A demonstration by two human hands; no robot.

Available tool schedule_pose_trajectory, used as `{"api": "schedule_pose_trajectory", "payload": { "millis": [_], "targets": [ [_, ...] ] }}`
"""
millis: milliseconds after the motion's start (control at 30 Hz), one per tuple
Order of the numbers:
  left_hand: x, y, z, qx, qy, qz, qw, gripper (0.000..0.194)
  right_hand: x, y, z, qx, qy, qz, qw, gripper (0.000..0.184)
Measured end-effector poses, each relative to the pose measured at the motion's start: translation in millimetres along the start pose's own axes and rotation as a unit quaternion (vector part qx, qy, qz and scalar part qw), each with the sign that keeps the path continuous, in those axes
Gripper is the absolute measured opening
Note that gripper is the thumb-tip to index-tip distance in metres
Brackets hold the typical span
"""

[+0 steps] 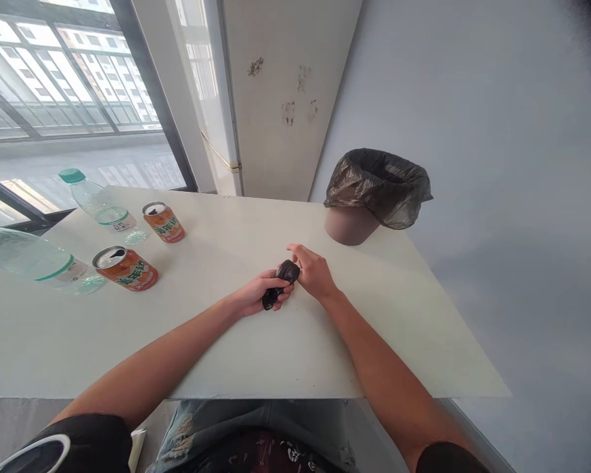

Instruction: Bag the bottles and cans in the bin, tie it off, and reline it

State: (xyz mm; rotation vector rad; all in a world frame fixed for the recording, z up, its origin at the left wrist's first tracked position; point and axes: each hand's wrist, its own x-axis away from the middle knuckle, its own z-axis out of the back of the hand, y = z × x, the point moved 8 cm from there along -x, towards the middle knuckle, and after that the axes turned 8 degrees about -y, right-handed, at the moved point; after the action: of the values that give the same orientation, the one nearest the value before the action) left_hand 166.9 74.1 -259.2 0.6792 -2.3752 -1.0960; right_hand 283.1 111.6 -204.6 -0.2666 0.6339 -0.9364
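Note:
A small black crumpled bundle (282, 280), which looks like a folded plastic bag, rests on the white table (236, 341) near its middle. My left hand (256, 293) is closed around the bundle's lower end. My right hand (314, 269) pinches the bundle's upper end, with the index finger stretched out to the left. Both forearms lie over the table's near half.
A bin (357, 217) lined with a dark bag (379, 184) stands at the table's far right. Two orange cans (163, 222) (127, 268) and two clear plastic bottles (101, 205) (27, 259) lie at the left. A window is behind them and a white cabinet (280, 92) beyond.

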Motion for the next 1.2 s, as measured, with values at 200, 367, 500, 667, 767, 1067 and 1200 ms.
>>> {"api": "schedule_pose_trajectory", "payload": {
  "millis": [200,367,500,667,767,1067,1200],
  "targets": [
    [-3,1,6.2,0.0,0.037,-0.034,0.999,0.022,1,27,-13,-0.314,-0.028,-0.079,0.946,0.028],
    [-1,3,6.4,0.009,0.052,-0.035,0.998,0.024,2,26,-7,-0.251,0.006,-0.059,0.966,0.021],
    [-1,7,9.6,0.017,0.07,-0.064,0.995,0.024,6,22,3,-0.175,0.047,-0.058,0.982,0.015],
    [1,18,20.1,0.009,0.131,-0.142,0.981,0.026,4,19,-19,-0.433,-0.086,-0.075,0.894,0.043],
    [0,18,19.9,-0.016,0.127,-0.137,0.982,0.024,3,18,-23,-0.501,-0.098,-0.094,0.855,0.055],
    [-1,7,-1.4,-0.167,0.033,-0.049,0.984,0.035,2,-14,-16,-0.317,-0.13,0.032,0.939,0.031],
    [-2,11,0.8,-0.312,0.062,-0.077,0.945,0.016,3,-22,-15,-0.269,-0.11,0.07,0.954,0.034]
  ]
}}
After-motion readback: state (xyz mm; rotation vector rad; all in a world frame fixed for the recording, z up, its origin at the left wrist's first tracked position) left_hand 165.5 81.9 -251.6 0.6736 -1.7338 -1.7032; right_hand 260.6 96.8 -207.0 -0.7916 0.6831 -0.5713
